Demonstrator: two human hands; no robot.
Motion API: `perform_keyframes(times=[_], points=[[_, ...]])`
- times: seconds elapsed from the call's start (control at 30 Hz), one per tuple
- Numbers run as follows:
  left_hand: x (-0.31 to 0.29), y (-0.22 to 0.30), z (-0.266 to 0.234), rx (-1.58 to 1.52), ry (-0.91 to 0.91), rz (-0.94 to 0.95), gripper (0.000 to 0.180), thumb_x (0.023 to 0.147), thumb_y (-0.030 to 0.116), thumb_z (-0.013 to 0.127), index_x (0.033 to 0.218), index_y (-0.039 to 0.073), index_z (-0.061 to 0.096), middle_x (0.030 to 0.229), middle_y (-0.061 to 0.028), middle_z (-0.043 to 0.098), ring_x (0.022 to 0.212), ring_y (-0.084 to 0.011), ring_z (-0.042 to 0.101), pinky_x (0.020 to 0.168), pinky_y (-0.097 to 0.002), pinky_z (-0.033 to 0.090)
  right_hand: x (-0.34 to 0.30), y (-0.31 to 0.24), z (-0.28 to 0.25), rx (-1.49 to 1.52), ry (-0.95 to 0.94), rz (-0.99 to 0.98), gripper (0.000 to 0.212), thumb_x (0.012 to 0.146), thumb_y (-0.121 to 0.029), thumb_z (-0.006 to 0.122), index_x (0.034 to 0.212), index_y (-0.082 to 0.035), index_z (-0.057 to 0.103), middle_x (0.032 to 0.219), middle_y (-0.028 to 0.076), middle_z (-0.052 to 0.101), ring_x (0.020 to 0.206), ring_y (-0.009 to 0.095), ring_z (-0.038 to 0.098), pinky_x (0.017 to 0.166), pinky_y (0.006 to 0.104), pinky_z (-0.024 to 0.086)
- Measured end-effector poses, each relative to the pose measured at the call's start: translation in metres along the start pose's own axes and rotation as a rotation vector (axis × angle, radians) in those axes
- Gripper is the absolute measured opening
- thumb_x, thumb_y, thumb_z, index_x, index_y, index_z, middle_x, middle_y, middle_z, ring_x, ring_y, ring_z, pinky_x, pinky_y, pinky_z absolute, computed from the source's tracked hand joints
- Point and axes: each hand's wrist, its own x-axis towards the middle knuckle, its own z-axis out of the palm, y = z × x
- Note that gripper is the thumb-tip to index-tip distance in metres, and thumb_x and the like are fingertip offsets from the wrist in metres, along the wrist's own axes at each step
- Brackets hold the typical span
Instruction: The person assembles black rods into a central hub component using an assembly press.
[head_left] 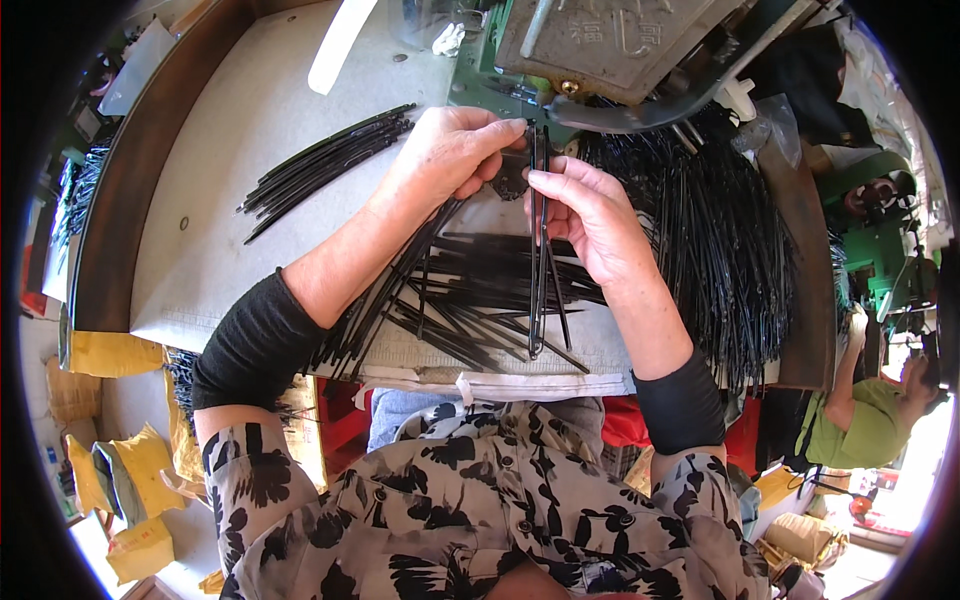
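Several thin black rods (536,285), jointed-looking and like umbrella ribs, hang upright between my hands over the table's middle. My left hand (455,150) pinches their top end between thumb and fingers, just in front of the green machine (478,88). A little lower, my right hand (588,212) is closed around the same rods, thumb on top. Beneath my hands, loose black rods (470,275) lie crosswise in a heap on the pale table (210,240). A neat bundle of black rods (325,165) rests to the left. A dense pile of black rods (715,250) fills the right side.
The machine's heavy grey metal cover (600,50) and a dark curved bar (660,118) overhang the far side. A raised brown rim (115,210) edges the table. At the far right, a person in a green shirt (855,425) is near another green machine (885,250).
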Motion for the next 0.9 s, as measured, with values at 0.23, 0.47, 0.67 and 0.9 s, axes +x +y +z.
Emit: perform_keyframes(times=[0.23, 0.47, 0.67, 0.9], points=[[-0.007, 0.005, 0.001, -0.088, -0.117, 0.039, 0.027, 0.091, 0.024, 0.056, 0.096, -0.001, 0.064, 0.067, -0.0021, 0.057, 0.043, -0.0063, 0.049, 0.037, -0.0188, 0.034, 0.001, 0.001, 0.002, -0.015, 0.061, -0.027, 0.017, 0.084, -0.022, 0.063, 0.090, -0.006, 0.061, 0.071, 0.001, 0.059, 0.054, 0.007, 0.053, 0.046, 0.0188, 0.040], [-0.004, -0.001, 0.001, -0.133, -0.169, 0.031, 0.025, 0.092, 0.023, 0.055, 0.087, -0.001, 0.063, 0.066, -0.0030, 0.058, 0.044, -0.0075, 0.050, 0.038, -0.0194, 0.037, 0.004, -0.001, 0.005, -0.027, 0.052, -0.056, 0.019, 0.083, -0.023, 0.065, 0.091, -0.005, 0.062, 0.072, 0.002, 0.060, 0.053, 0.006, 0.051, 0.043, 0.0192, 0.035], [-0.002, -0.002, 0.001, -0.074, -0.163, 0.074, 0.027, 0.093, 0.023, 0.053, 0.083, 0.000, 0.062, 0.060, -0.0023, 0.056, 0.041, -0.0079, 0.049, 0.037, -0.0203, 0.036, 0.009, -0.001, 0.005, -0.070, 0.065, -0.078, 0.020, 0.083, -0.021, 0.065, 0.091, -0.003, 0.062, 0.072, 0.003, 0.061, 0.052, 0.007, 0.052, 0.041, 0.0193, 0.035], [0.001, 0.001, 0.002, -0.019, -0.133, 0.097, 0.029, 0.094, 0.025, 0.053, 0.085, -0.001, 0.063, 0.056, -0.0025, 0.055, 0.039, -0.0077, 0.048, 0.037, -0.0209, 0.033, 0.013, -0.004, 0.003, -0.091, 0.072, -0.103, 0.021, 0.083, -0.020, 0.064, 0.091, -0.001, 0.062, 0.072, 0.005, 0.061, 0.051, 0.008, 0.052, 0.039, 0.0194, 0.035]])
